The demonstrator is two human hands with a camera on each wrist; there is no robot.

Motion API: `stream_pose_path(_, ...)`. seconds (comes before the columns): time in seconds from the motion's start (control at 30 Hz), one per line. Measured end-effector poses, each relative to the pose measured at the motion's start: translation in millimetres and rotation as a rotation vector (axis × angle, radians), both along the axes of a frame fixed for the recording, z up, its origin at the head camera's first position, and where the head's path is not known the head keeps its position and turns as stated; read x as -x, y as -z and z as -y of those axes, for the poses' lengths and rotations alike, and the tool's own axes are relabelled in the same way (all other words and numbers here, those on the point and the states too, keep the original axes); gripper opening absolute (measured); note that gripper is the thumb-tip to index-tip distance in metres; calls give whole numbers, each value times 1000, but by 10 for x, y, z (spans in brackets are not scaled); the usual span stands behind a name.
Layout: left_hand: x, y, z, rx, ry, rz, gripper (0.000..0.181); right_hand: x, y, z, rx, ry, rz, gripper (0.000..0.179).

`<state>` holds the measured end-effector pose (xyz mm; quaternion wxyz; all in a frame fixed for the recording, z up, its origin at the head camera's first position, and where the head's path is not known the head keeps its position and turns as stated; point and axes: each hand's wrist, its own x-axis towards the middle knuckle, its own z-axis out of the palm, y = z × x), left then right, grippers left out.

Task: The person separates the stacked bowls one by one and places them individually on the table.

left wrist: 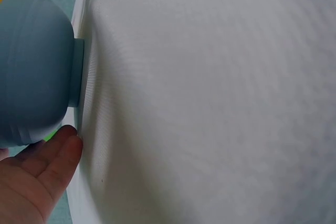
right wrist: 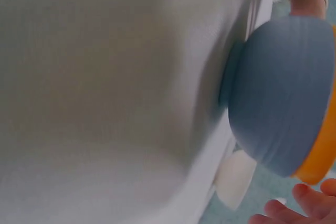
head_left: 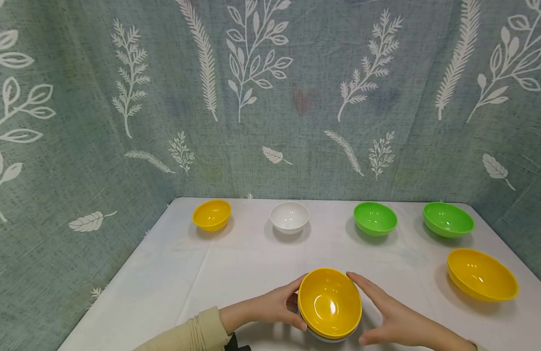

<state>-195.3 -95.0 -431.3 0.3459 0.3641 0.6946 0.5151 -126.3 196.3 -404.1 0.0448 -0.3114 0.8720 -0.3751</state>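
Note:
A yellow bowl (head_left: 333, 300) sits nested on top of a small stack near the table's front edge. Beneath it shows a blue-grey bowl (left wrist: 37, 66), its foot on the cloth. At the stack's left side my left hand (head_left: 272, 307) holds it, the thumb in front and the fingers reaching behind. My left fingers (left wrist: 55, 163) lie low beside the blue-grey bowl in the left wrist view. To the right of the stack, my right hand (head_left: 390, 314) is spread, thumb and fingers apart, and holds nothing. Its fingertips (right wrist: 310, 200) are close to the yellow rim.
Along the back stand a small yellow bowl (head_left: 211, 215), a white bowl (head_left: 290, 218), a green bowl (head_left: 375, 219) and a larger green bowl (head_left: 448, 219). A large yellow bowl (head_left: 482, 274) rests at the right. Patterned curtains (head_left: 314, 97) enclose the white-covered table (head_left: 239, 253).

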Motion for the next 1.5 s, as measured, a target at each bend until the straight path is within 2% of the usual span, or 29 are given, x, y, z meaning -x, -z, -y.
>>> stream_pose_path(0.43, -8, -19, -3, 33, -16, -10, 97, 80, -5, 170, -20, 21, 4, 102)
stream_pose_path(0.6, -3, -19, 4, 38, -16, -21, 97, 138, -2, 231, -17, -17, 76, 110)
stream_pose_path(0.8, -1, -10, 5, 24, -14, -25, 98, 210, 10, 273, -40, -77, 86, 120)
stream_pose_path(1.03, -7, -4, 2, 18, -7, -4, 95, 226, -13, 287, -71, -75, 157, 118)
stream_pose_path(1.5, -11, -31, 0, 7, 6, 15, 88, 199, -33, 261, -53, -51, 103, 114)
